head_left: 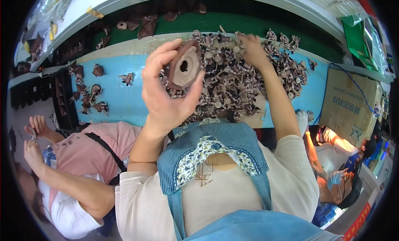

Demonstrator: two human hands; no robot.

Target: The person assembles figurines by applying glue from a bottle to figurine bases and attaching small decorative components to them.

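Fingers (161, 54) spread, the left hand (164, 101) clasps a brown holed piece (191, 69); right hand (252, 50) at piled parts (232, 85) — grip unclear.

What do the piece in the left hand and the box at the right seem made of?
Brown piece in the left hand: probably moulded resin or plastic, matte, given its dull, pale, holed face.
Box: likely cardboard, unglossy, given its tan, flat, printed side.

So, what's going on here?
A person's left hand holds up a brown piece, its pale side with a dark hole toward the camera. The right hand is at the far side of a heap of small parts on a blue table; whether it grips one is unclear. A co-worker in pink is at the left.
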